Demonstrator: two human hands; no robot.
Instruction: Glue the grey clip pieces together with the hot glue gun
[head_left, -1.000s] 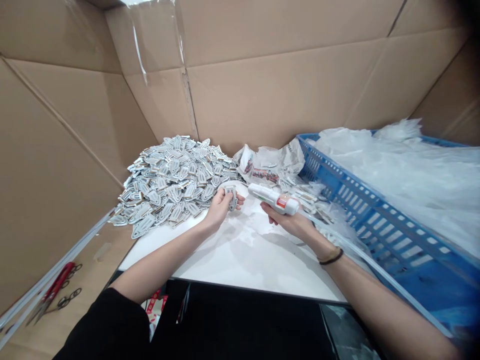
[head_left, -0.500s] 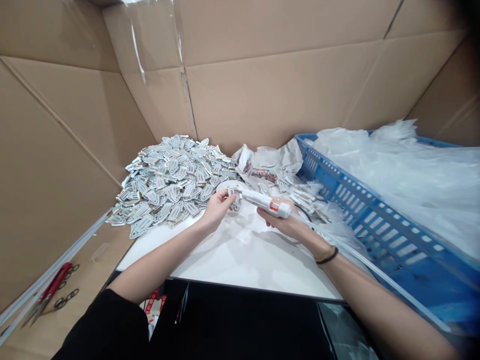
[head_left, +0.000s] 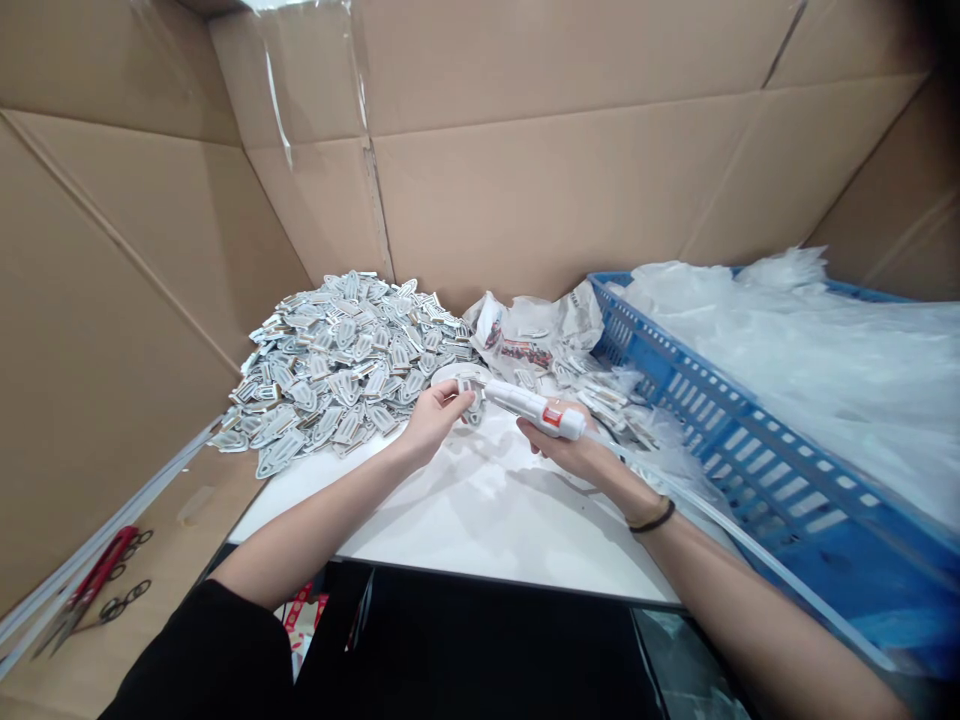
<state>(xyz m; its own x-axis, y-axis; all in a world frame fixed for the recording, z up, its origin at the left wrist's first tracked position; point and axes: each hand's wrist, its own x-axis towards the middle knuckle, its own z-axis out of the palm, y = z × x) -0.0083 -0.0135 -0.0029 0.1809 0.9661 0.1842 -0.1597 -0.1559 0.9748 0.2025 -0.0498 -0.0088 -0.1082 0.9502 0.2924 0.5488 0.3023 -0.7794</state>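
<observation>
My left hand (head_left: 435, 425) pinches a small pale grey slotted piece (head_left: 475, 402) between thumb and fingers, above the white tabletop. Wrapped in my right hand (head_left: 566, 440) is a white glue gun (head_left: 534, 408) with an orange-red patch on its side. Its nozzle points left and lies close to the piece; whether the two touch I cannot tell. A long whitish rod (head_left: 765, 555) runs back from the gun along my right forearm. Left of my hands rises a heap of similar grey pieces (head_left: 345, 365).
A blue crate (head_left: 720, 420) full of clear plastic bags (head_left: 810, 350) stands on the right. More pieces (head_left: 607, 395) and a crumpled printed bag (head_left: 536, 335) lie beside it. Red-handled scissors (head_left: 94, 580) and dark rings (head_left: 124, 600) rest on cardboard at lower left. Cardboard walls (head_left: 540, 190) enclose the table.
The glue gun and my right hand have shifted slightly right and down. My left hand keeps its pinch on the piece, nearly in place. The whole view has moved a little.
</observation>
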